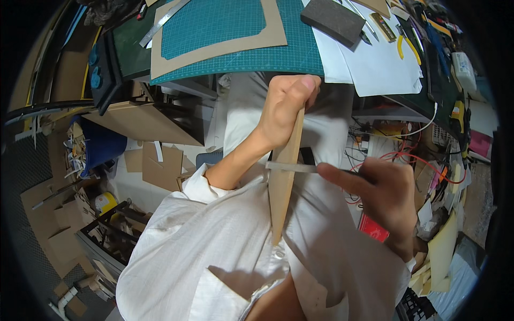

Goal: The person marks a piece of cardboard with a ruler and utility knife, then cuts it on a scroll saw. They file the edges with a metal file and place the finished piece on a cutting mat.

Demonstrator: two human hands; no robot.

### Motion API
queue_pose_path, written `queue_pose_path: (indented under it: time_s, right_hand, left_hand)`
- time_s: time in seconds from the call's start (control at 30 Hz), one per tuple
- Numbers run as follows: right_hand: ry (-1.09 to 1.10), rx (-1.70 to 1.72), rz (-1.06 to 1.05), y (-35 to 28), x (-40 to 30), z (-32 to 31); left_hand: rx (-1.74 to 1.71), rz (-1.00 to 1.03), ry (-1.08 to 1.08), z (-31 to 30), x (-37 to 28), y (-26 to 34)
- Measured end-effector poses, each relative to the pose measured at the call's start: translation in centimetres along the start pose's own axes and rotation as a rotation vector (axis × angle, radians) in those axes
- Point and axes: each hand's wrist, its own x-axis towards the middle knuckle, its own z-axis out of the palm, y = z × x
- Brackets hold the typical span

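Note:
My left hand (287,108) grips the upper end of a thin, flat wooden board (286,176), which stands on edge against my shirt and points down toward my waist. My right hand (381,192) holds a narrow flat metal file (291,167) with its forefinger stretched along the tool. The file lies crosswise over the board's edge, about midway along it. Just beyond my left hand is the desk with a green cutting mat (303,52), on which lies a cut-out frame of brown board (217,47). The file's handle is mostly hidden in my right hand.
A steel ruler (164,22), a dark grey block (333,21), white paper sheets (381,68) and yellow-handled pliers (409,46) lie on the desk. A blue bin (104,140) with offcuts stands at the left. Red cables (425,158) hang at the right.

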Motion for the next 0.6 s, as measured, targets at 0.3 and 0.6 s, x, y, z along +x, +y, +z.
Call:
queue_pose_path:
  time_s: [0.3,0.6]
  right_hand:
    - [-0.02,0.182,-0.143,0.3,0.1,0.9]
    - [-0.071,0.159,0.032,0.5,0.7,0.3]
  left_hand:
    - [-0.025,-0.014,0.004,0.5,-0.2,0.4]
    - [-0.03,-0.018,0.001,0.6,-0.4,0.3]
